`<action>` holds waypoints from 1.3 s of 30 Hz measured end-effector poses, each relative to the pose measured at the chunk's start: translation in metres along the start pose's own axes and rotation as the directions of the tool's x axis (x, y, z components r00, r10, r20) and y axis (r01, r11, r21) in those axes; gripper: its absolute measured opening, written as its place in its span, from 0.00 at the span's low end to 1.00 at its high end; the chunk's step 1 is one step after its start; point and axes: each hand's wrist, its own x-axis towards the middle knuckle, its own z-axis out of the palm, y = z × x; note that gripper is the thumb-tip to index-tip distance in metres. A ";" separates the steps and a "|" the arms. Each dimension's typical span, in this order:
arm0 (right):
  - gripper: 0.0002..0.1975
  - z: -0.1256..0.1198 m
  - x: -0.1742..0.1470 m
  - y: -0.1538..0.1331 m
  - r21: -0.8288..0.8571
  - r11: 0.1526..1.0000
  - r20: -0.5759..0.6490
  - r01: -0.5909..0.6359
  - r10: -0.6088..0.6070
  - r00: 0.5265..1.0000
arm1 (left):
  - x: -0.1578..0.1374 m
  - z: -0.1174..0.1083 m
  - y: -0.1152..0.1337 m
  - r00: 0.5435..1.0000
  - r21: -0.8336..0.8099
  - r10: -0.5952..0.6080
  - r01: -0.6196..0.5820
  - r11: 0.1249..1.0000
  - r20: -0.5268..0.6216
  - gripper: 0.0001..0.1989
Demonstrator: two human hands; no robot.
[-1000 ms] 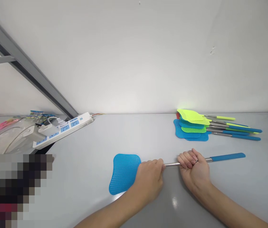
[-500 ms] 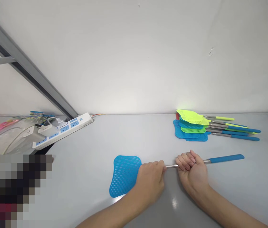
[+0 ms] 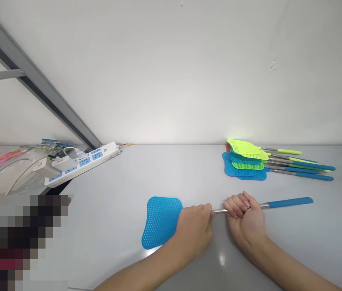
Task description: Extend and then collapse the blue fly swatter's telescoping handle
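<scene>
A blue fly swatter (image 3: 162, 222) with a perforated head, a metal telescopic shaft and a blue grip lies across both hands, just above the grey table. My left hand (image 3: 195, 228) is closed around the shaft right beside the head and hides the neck. Farther right, my right hand (image 3: 246, 216) wraps the shaft near the blue grip (image 3: 290, 202), palm side turned up. A short piece of bare metal shaft (image 3: 220, 211) shows between the two hands.
Several blue and yellow-green fly swatters (image 3: 246, 150) lie piled at the back right, by the wall. At the left stands a white power strip (image 3: 106, 152) with plugs and cables. Colourful packaged items (image 3: 54, 143) lie beyond it, near a grey metal post (image 3: 46, 97).
My left hand and the swatter head have shifted slightly to the right, so the bare shaft between my hands is a little shorter. My right hand stays nearly in place.
</scene>
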 end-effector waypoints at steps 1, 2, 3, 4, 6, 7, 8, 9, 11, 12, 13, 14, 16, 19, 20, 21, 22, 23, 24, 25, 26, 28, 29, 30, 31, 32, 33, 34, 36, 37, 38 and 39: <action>0.16 0.000 0.000 0.000 -0.001 1.000 0.000 -0.001 0.001 1.000 | 0.000 0.001 0.000 1.000 0.004 0.001 -0.001 1.000 -0.004 0.13; 0.16 0.000 -0.001 0.000 -0.003 1.000 0.000 -0.001 0.001 1.000 | 0.000 0.001 0.000 1.000 0.005 0.002 -0.001 1.000 -0.005 0.14; 0.16 0.000 -0.001 0.001 -0.005 1.000 0.000 -0.002 0.002 1.000 | 0.000 0.002 0.000 1.000 0.005 0.001 -0.001 1.000 -0.006 0.14; 0.16 0.000 -0.001 0.001 -0.006 1.000 0.001 -0.002 0.002 1.000 | 0.000 0.002 0.000 1.000 0.003 0.001 -0.001 1.000 -0.006 0.14; 0.16 0.000 0.001 0.001 -0.007 1.000 0.009 -0.005 0.005 1.000 | 0.001 0.002 -0.001 1.000 -0.008 0.003 -0.003 1.000 0.000 0.14; 0.16 -0.001 0.002 0.001 -0.006 1.000 0.019 -0.012 0.012 1.000 | 0.001 0.001 -0.001 1.000 -0.018 0.004 -0.004 1.000 0.004 0.14; 0.16 -0.001 0.004 0.001 -0.004 1.000 0.031 -0.023 0.023 0.999 | 0.001 0.000 -0.002 1.000 -0.031 0.007 -0.007 1.000 0.005 0.15; 0.16 -0.001 0.006 0.000 -0.003 0.999 0.047 -0.038 0.038 0.998 | 0.001 -0.001 -0.003 1.000 -0.047 0.012 -0.012 0.999 0.003 0.15; 0.16 -0.001 0.011 -0.002 -0.004 0.997 0.079 -0.079 0.079 0.994 | 0.001 -0.004 -0.005 1.000 -0.082 0.029 -0.030 0.996 -0.012 0.15; 0.16 -0.001 0.013 -0.004 -0.004 0.995 0.088 -0.102 0.102 0.991 | 0.001 -0.004 -0.005 0.999 -0.099 0.040 -0.042 0.994 -0.026 0.15; 0.16 -0.001 0.016 -0.005 -0.004 0.992 0.094 -0.125 0.125 0.988 | 0.001 -0.005 -0.006 0.998 -0.112 0.052 -0.056 0.992 -0.039 0.15; 0.16 -0.001 0.018 -0.006 -0.003 0.989 0.097 -0.145 0.144 0.985 | 0.001 -0.005 -0.007 0.997 -0.119 0.063 -0.069 0.990 -0.050 0.15; 0.16 -0.001 0.021 -0.007 0.000 0.986 0.101 -0.170 0.169 0.980 | 0.001 -0.004 -0.009 0.994 -0.115 0.081 -0.088 0.989 -0.067 0.16; 0.15 -0.001 0.023 -0.008 -0.001 0.985 0.113 -0.175 0.174 0.978 | 0.002 -0.002 -0.010 0.992 -0.083 0.096 -0.103 0.991 -0.082 0.19; 0.15 -0.001 0.024 -0.008 -0.002 0.985 0.116 -0.174 0.173 0.978 | 0.003 -0.002 -0.011 0.991 -0.075 0.099 -0.106 0.992 -0.087 0.19; 0.15 -0.002 0.024 -0.008 -0.003 0.985 0.117 -0.173 0.172 0.978 | 0.004 -0.001 -0.012 0.991 -0.069 0.101 -0.108 0.992 -0.091 0.19; 0.15 -0.002 0.024 -0.008 -0.003 0.985 0.116 -0.172 0.172 0.978 | 0.004 -0.001 -0.012 0.990 -0.065 0.104 -0.110 0.992 -0.094 0.19; 0.15 -0.002 0.025 -0.008 -0.003 0.985 0.114 -0.173 0.172 0.978 | 0.005 -0.001 -0.013 0.990 -0.064 0.106 -0.113 0.992 -0.096 0.19; 0.15 -0.002 0.025 -0.008 -0.002 0.985 0.113 -0.175 0.174 0.978 | 0.005 -0.001 -0.013 0.989 -0.066 0.108 -0.115 0.991 -0.098 0.19; 0.15 -0.002 0.026 -0.008 -0.001 0.984 0.110 -0.178 0.177 0.978 | 0.005 -0.002 -0.014 0.989 -0.073 0.111 -0.119 0.990 -0.102 0.18; 0.15 -0.002 0.026 -0.008 0.000 0.984 0.108 -0.180 0.179 0.978 | 0.005 -0.002 -0.014 0.988 -0.085 0.116 -0.125 0.989 -0.104 0.18; 0.15 -0.002 0.027 -0.008 0.003 0.984 0.103 -0.179 0.178 0.979 | 0.005 -0.003 -0.015 0.986 -0.109 0.124 -0.136 0.985 -0.110 0.18; 0.15 -0.002 0.027 -0.008 0.004 0.984 0.102 -0.177 0.176 0.979 | 0.005 -0.004 -0.015 0.986 -0.119 0.127 -0.140 0.983 -0.111 0.18; 0.15 -0.002 0.027 -0.008 0.006 0.985 0.102 -0.173 0.171 0.980 | 0.004 -0.004 -0.015 0.985 -0.128 0.128 -0.142 0.982 -0.111 0.18; 0.15 -0.002 0.028 -0.009 0.009 0.986 0.103 -0.168 0.167 0.981 | 0.004 -0.005 -0.015 0.985 -0.135 0.129 -0.144 0.980 -0.113 0.17; 0.15 -0.002 0.027 -0.008 0.010 0.986 0.103 -0.165 0.163 0.981 | 0.004 -0.005 -0.015 0.985 -0.142 0.127 -0.143 0.979 -0.116 0.17; 0.15 -0.002 0.027 -0.008 0.010 0.987 0.104 -0.161 0.159 0.982 | 0.005 -0.005 -0.015 0.985 -0.149 0.123 -0.140 0.979 -0.120 0.17; 0.15 -0.002 0.026 -0.007 0.007 0.988 0.107 -0.155 0.154 0.982 | 0.005 -0.006 -0.015 0.985 -0.155 0.117 -0.136 0.978 -0.123 0.16; 0.15 -0.002 0.024 -0.004 -0.005 0.990 0.128 -0.139 0.138 0.982 | 0.006 -0.007 -0.014 0.987 -0.160 0.101 -0.121 0.980 -0.124 0.16; 0.15 -0.002 0.022 -0.002 -0.015 0.991 0.146 -0.136 0.136 0.980 | 0.006 -0.007 -0.014 0.988 -0.162 0.092 -0.111 0.981 -0.124 0.17; 0.15 -0.002 0.021 0.000 -0.026 0.990 0.165 -0.137 0.139 0.976 | 0.007 -0.007 -0.014 0.989 -0.163 0.083 -0.102 0.981 -0.122 0.17; 0.15 -0.002 0.019 0.001 -0.038 0.989 0.182 -0.144 0.148 0.972 | 0.007 -0.007 -0.014 0.990 -0.165 0.074 -0.094 0.982 -0.122 0.18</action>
